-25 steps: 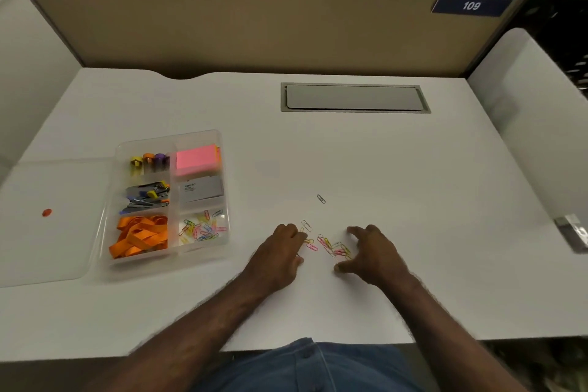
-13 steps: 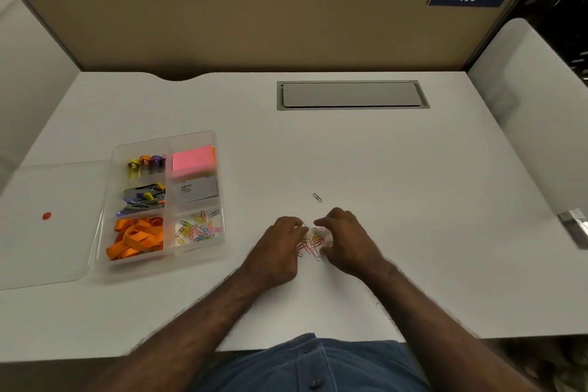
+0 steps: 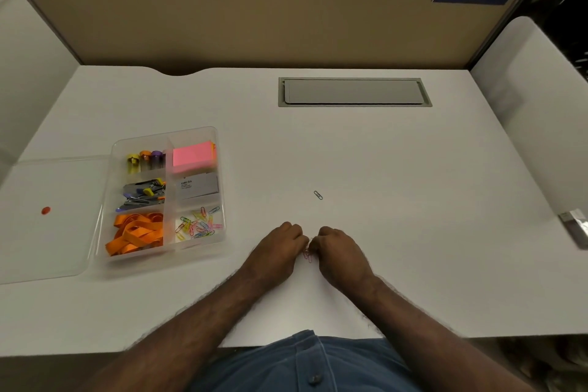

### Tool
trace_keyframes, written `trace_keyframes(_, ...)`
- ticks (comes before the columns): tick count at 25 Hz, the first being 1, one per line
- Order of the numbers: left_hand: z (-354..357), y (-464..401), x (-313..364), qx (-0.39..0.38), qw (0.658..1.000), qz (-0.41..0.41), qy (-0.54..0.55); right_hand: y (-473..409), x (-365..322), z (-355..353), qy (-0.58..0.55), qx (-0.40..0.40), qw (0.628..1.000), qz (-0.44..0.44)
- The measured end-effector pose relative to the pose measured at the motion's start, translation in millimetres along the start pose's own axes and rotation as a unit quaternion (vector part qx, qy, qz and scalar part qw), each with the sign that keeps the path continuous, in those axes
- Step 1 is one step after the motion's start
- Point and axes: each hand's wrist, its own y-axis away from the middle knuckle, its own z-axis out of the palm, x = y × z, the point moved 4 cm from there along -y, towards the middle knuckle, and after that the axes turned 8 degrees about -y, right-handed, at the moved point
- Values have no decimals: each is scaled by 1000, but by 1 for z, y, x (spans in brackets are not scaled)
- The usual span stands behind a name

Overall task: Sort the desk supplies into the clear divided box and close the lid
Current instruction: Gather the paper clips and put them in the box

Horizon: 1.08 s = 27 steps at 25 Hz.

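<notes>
1. Fingers (image 3: 294, 234) of the left hand (image 3: 280, 248) and the right hand (image 3: 342, 251) are curled tight around a small bunch of paper clips (image 3: 307, 254) on the desk (image 3: 413, 200).
2. One lone clip (image 3: 318, 195) lies just past the hands.
3. The clear box (image 3: 194, 134) sits to the left, with more clips (image 3: 199, 226) in its near right part.
4. Its lid (image 3: 47, 216) lies flat beside it, on the left.

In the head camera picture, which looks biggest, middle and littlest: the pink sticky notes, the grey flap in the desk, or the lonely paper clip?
1. The grey flap looks biggest, though it lies farthest from the camera.
2. The pink sticky notes in the box come next.
3. The lonely paper clip on the desk looks littlest by far.
</notes>
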Motion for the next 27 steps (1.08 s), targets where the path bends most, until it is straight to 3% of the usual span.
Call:
trace_keyframes(6,6,-1,1,-5,1000,-11,21,-12,4,-14,-70,23,995,73)
trace_keyframes(10,0,3,-9,31,997,-30,57,-19,4,-28,-120,41,986,104)
trace_keyframes(18,-52,35,-69,178,971,-117,106,-52,-71,-43,-270,61,959,55)
trace_keyframes(23,-80,77,-128,185,946,-230,131,-82,-139,-30,-334,50,941,23)
trace_keyframes(27,-95,97,-160,202,935,-261,131,-101,-177,-14,-356,45,933,16)
